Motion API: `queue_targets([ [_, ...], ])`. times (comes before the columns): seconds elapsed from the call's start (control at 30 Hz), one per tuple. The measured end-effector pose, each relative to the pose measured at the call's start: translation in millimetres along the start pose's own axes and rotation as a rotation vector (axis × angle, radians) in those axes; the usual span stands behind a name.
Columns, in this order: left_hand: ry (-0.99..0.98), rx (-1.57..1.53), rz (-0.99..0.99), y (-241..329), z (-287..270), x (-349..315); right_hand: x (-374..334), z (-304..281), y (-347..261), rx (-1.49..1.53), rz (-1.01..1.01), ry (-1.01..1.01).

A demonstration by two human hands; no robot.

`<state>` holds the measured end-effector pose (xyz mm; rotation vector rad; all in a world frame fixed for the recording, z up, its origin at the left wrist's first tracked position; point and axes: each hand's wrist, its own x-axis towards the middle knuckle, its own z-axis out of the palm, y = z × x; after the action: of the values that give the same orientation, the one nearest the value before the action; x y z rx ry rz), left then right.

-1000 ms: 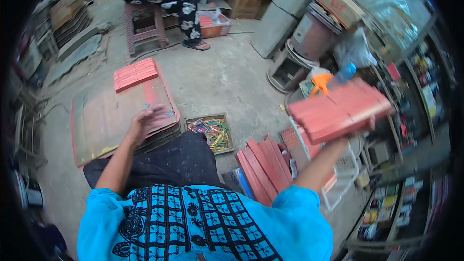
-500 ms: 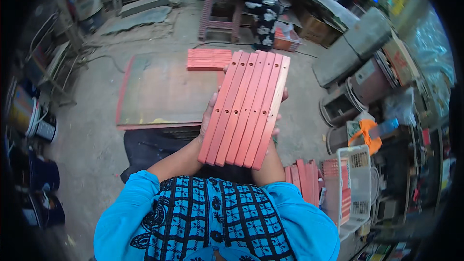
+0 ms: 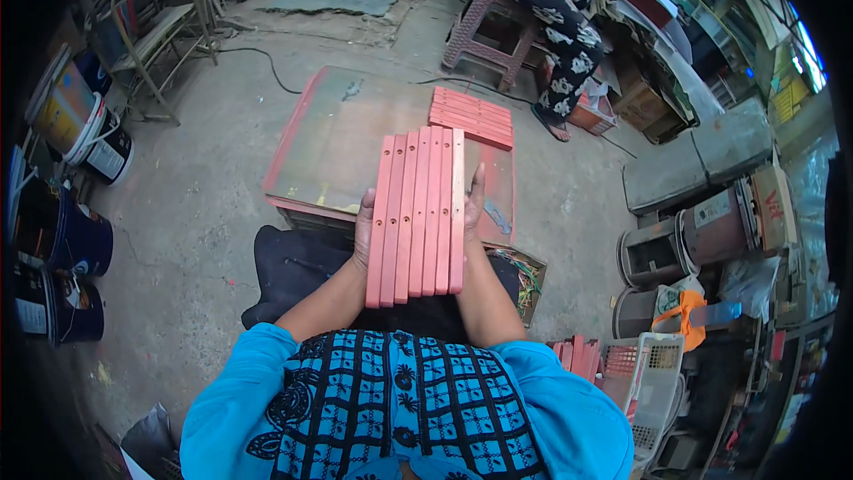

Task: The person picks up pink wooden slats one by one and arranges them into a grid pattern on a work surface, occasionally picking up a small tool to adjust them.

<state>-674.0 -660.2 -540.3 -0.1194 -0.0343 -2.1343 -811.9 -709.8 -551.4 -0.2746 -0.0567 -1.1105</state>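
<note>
1. Seven red wooden strips [image 3: 416,240] lay side by side as one flat row, held up between both hands, over the lap and the near edge of the low tabletop [image 3: 342,156].
2. Left hand [image 3: 362,236]: partly open, pressed along the row's left edge. Right hand [image 3: 473,209]: likewise on the right edge, thumb pointing up. Fingers beneath were hidden; could not tell how far they curled.
3. Step in hand, as judged: keeping the row pressed together, perhaps evening it; the near ends were stepped.
4. Next move, as judged, called for equal inward pressure from both sides. No binding was seen, so a slack grip might have let middle strips slip.
5. Strips: long, narrow, straight-sided, rather matt. Small round holes showed near the far ends and about midway; the rightmost strip looked paler, woodier.
6. Tabletop: flat, worn, smeared grey-green, with a red left border. Another stack of red strips [image 3: 471,116] rested on its far right corner. Dark, soft cloth [image 3: 298,271] covered the lap.
</note>
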Motion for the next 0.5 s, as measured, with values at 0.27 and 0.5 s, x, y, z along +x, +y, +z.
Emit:
queue_targets([
  [0.27, -0.062, 0.131, 0.105, 50, -18, -11, -43, -85, -57, -2.56, 0.014, 1.38],
  [0.5, 0.039, -0.014, 0.333, 89, -46, -24, 15, -132, -21, -2.574, -0.25, 1.1],
])
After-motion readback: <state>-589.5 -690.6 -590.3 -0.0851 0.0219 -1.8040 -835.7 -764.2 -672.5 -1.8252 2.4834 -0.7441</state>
